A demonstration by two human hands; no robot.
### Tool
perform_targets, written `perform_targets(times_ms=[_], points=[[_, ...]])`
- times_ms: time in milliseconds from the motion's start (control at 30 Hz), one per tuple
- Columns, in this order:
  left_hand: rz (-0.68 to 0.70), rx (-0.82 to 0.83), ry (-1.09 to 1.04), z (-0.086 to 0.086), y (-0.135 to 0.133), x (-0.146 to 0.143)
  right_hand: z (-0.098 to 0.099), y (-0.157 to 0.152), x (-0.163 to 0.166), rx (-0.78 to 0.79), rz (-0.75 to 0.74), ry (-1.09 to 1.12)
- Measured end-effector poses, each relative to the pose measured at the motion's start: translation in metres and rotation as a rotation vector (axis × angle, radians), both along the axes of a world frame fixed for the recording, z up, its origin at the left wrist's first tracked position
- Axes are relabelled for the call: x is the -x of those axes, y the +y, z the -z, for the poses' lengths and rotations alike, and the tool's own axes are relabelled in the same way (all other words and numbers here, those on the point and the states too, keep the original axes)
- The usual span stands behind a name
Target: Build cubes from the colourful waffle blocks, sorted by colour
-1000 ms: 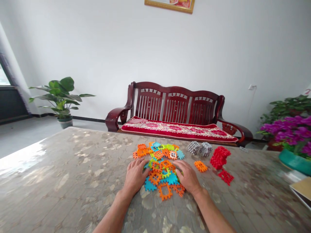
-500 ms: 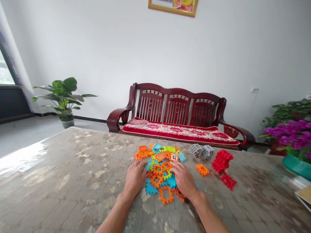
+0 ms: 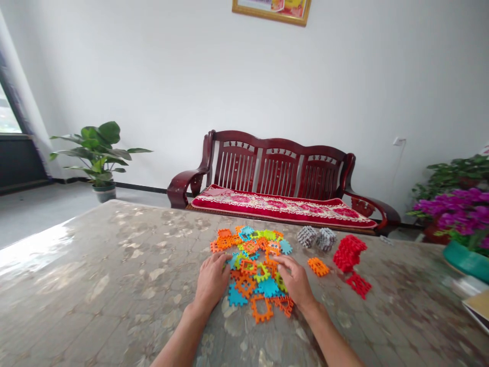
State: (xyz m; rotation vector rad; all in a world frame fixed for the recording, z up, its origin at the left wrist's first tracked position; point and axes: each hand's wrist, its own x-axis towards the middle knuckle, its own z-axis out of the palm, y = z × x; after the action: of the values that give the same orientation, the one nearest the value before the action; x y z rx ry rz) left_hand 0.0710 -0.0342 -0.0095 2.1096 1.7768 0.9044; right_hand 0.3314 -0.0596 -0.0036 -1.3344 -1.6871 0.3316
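Note:
A pile of flat interlocking toy building pieces with notched edges, in orange, blue and lime green, lies on the table. At the pile's left edge rests my left hand [image 3: 213, 275], open, its fingertips against a blue piece [image 3: 232, 261]. My right hand [image 3: 295, 279] is at the right side, thumb and forefinger closed on the edge of an orange piece [image 3: 271, 265]; the fingers partly hide the grip. Below it lie a blue piece [image 3: 268, 288] and a square orange frame piece [image 3: 262, 308].
Right of the pile are an orange piece [image 3: 318, 266], two grey notched balls [image 3: 307, 237], a red stacked block [image 3: 349, 253] and a flat red piece [image 3: 358, 285]. A flowerpot [image 3: 464, 260] stands at the far right. Behind the patterned table [image 3: 114, 285] is a wooden bench [image 3: 278, 165].
My right hand has shifted slightly right, and the orange piece at its fingertips moved with it. This uncovers more of the blue and green pieces. My left hand stays put.

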Motion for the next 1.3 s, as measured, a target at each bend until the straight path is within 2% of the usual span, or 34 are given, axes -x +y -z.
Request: perform_targets(times_ms=[133, 233, 400, 500, 733, 933, 1100, 1300], points=[[0.009, -0.003, 0.013, 0.001, 0.001, 0.001, 0.001, 0.006, -0.012, -0.003, 0.152, 0.198], [0.009, -0.020, 0.028, 0.002, 0.002, 0.001, 0.000, 0.013, -0.034, -0.016, 0.307, 0.262], [0.011, -0.021, 0.047, 0.002, 0.003, 0.001, 0.003, 0.012, -0.089, -0.045, 0.546, 0.227], [0.012, -0.015, 0.053, 0.003, 0.004, 0.001, 0.005, 0.006, -0.109, -0.029, 0.633, 0.163], [0.019, -0.031, 0.060, 0.007, 0.005, 0.002, 0.009, 0.001, -0.116, 0.017, 0.689, -0.087], [0.010, -0.033, 0.057, 0.008, 0.006, 0.002, 0.012, -0.001, -0.120, -0.010, 0.719, -0.313], [0.018, -0.037, 0.056, 0.009, 0.006, 0.003, 0.004, -0.007, -0.111, 0.111, 0.734, -0.452], [0.006, -0.054, 0.052, 0.009, 0.006, 0.003, -0.005, -0.011, -0.100, 0.357, 0.761, -0.578]])
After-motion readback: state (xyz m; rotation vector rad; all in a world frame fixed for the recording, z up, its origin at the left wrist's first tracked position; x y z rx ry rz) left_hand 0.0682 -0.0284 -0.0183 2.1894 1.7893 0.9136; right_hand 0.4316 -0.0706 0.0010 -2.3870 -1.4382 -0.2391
